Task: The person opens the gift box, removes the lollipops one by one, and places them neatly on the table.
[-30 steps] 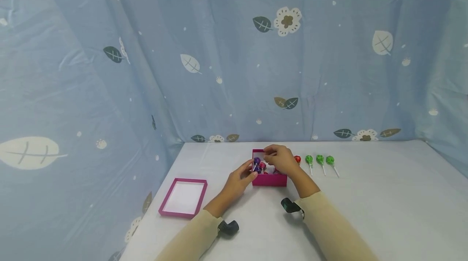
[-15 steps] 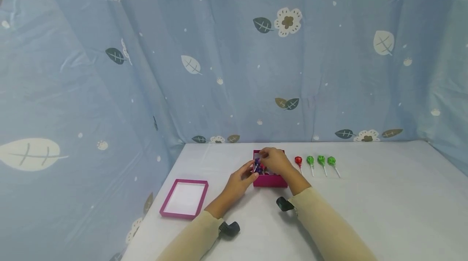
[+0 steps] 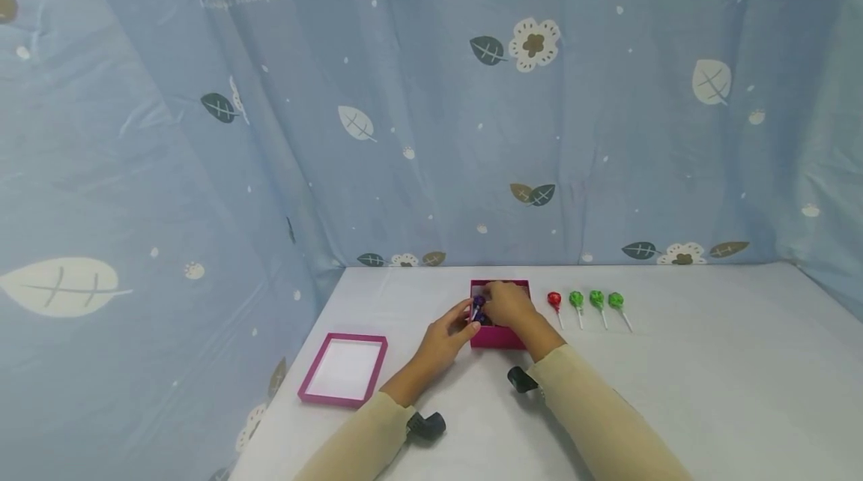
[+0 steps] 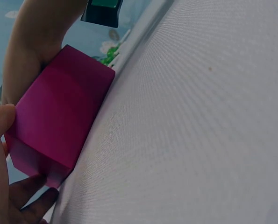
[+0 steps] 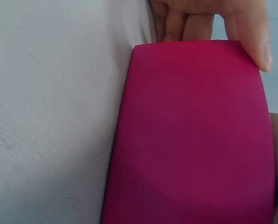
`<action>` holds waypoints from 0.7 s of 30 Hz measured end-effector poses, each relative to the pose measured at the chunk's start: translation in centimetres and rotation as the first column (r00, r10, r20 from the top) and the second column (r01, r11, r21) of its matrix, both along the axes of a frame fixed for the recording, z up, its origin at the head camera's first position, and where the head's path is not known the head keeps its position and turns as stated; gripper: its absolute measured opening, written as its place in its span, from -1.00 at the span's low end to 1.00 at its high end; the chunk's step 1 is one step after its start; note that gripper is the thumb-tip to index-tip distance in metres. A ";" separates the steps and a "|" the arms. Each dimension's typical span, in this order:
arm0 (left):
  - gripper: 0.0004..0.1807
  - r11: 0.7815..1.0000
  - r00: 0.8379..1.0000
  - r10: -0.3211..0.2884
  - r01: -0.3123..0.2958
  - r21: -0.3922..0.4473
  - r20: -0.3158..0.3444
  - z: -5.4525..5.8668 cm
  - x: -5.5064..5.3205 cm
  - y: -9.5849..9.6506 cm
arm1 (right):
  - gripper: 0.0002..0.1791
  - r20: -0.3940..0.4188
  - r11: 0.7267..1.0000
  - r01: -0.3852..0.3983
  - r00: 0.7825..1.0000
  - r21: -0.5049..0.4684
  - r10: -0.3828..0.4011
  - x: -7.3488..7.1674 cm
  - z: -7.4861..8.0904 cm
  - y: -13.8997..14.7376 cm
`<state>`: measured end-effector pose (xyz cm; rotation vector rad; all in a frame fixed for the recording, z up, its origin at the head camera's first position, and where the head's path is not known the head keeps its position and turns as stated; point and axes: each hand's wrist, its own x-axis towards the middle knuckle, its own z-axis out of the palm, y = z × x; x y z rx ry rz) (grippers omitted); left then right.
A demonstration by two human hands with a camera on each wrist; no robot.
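A magenta open-topped box (image 3: 497,338) stands on the white table, with purple-wrapped lollipops (image 3: 479,302) showing at its left side. My left hand (image 3: 441,336) steadies the box at its left end, thumb at the front corner and fingers spread along the side wall. The left wrist view has that thumb (image 4: 2,119) on the upper edge and fingertips low on the end wall. Over the front wall, my right hand (image 3: 510,306) reaches down into the box. Its fingertips are hidden; I cannot tell what they hold. In the right wrist view the box's front wall (image 5: 190,135) covers them.
Right of the box lie a red lollipop (image 3: 554,299) and three green lollipops (image 3: 597,300) in a row, sticks toward me. A magenta-rimmed box lid (image 3: 344,368) lies at the left, inside up. A blue patterned curtain (image 3: 431,106) hangs behind the table.
My right hand has moved from the box's back right side leftward and lower into it. It now covers more of the lollipops inside, and the red lollipop outside shows fully. My left hand stays put.
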<state>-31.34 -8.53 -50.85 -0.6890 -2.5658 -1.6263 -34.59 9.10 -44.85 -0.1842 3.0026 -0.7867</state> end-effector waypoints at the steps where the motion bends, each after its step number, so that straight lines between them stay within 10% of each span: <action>1: -0.38 1.000 1.000 -0.003 0.003 0.001 0.003 0.0 0.0 0.0 | -0.51 0.016 1.000 0.002 1.000 0.001 -0.002 0.0 0.0 0.0; 21: -0.38 1.000 1.000 -0.008 0.008 -0.009 -0.007 0.0 -0.1 -0.1 | -0.54 0.025 1.000 -0.027 0.999 -0.016 0.028 -0.3 -0.4 -0.2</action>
